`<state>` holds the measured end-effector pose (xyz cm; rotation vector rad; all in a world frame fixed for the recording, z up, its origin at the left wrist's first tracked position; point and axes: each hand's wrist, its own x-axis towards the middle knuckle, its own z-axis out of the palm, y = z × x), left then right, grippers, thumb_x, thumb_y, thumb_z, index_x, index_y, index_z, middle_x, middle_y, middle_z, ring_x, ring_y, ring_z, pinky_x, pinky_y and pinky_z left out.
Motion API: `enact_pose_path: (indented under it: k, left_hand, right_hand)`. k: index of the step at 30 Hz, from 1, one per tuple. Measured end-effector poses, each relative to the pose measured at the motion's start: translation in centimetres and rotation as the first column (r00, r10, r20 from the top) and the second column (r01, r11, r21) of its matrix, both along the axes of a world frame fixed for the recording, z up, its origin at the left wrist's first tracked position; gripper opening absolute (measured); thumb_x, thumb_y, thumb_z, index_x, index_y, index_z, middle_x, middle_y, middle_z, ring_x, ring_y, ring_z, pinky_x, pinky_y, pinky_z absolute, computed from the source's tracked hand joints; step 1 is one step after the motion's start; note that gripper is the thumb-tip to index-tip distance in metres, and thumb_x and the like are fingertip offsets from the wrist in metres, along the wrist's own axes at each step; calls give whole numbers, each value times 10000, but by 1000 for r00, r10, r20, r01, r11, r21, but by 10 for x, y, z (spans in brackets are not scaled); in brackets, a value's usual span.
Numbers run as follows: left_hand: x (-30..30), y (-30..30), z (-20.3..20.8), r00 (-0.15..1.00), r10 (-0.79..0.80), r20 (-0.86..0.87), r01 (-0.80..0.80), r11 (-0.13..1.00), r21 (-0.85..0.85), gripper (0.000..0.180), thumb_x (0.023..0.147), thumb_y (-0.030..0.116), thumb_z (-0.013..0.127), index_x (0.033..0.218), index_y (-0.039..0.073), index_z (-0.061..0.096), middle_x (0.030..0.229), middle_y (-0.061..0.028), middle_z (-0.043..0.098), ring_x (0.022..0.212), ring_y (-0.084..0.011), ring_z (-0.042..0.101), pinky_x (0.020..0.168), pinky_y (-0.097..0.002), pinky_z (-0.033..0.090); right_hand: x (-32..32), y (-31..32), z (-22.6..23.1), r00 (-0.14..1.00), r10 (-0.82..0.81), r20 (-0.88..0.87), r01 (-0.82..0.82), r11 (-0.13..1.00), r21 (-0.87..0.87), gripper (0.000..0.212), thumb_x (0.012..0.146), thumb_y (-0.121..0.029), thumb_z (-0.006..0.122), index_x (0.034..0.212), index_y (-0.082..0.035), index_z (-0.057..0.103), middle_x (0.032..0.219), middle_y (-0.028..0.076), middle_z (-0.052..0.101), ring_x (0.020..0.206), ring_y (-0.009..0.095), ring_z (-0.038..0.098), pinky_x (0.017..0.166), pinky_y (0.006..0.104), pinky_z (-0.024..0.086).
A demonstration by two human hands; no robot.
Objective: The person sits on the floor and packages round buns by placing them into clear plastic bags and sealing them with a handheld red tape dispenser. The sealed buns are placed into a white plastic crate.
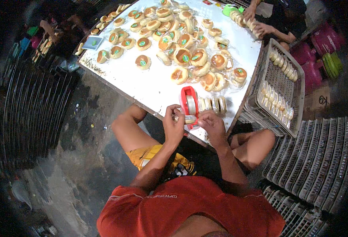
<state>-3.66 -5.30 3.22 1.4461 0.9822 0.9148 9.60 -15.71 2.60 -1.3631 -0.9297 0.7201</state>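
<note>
- Left hand (174,121) grips clear-wrapped pale bun (189,119); right hand (212,123) curled, hold unclear.
- Best keep it steady, square to red plastic tape dispenser (183,100).

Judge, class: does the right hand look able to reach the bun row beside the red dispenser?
Probably yes: the right hand is close to the bun row, and nothing visible stands between them.

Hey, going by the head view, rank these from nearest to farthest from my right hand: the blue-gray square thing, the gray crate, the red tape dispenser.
From your right hand:
1. Red tape dispenser, just to its left.
2. Gray crate, off to the right, beside the table.
3. Blue-gray square thing, at the table's far left corner.
</note>
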Motion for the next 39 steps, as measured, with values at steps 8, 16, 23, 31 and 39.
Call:
enact_pose_path:
  k: [8,16,23,31,39]
  left_hand:
    - [5,-4,16,997,-20,75,20,1000,0,145,914,55,584,1045,-5,566,821,-29,534,777,-99,508,682,-262,441]
    - [74,-1,-19,957,-289,-4,274,901,337,299,867,132,638,1122,-14,581,1068,-179,603,1040,-322,582,944,-404,439]
    - [112,231,-135,750,-99,-654,118,993,-14,704,715,421,832,1134,-105,624,974,-267,692,844,-341,684,727,-391,531]
    - [58,169,-61,966,48,-252,-8,988,157,410,768,238,804,951,-54,581,781,-178,678,677,-258,670,631,-380,530]
    - [19,37,3,971,-187,-149,227,915,333,523,773,313,792,1122,-22,593,1103,-179,629,1054,-300,613,935,-430,462]
  right_hand:
    - [-4,14,32,924,111,365,-66,989,-133,236,863,-100,683,1080,-21,635,1160,147,572,1149,310,539,998,404,429]
    - [18,19,3,706,-326,-628,382,923,-50,518,995,-289,547,1430,-41,414,1364,157,494,1255,274,494,1067,379,399]
    - [152,-19,-101,783,-416,462,557,800,-224,540,965,-309,581,1416,-42,450,1384,203,503,1276,329,493,1076,406,388]
    - [115,8,-83,553,-309,774,709,663,-242,548,885,-294,661,1349,-30,532,1319,255,545,1200,418,522,1046,479,402]
    - [22,57,-31,964,-252,-78,255,967,22,341,995,-186,537,1292,-21,565,1219,135,611,1131,246,585,975,351,461]
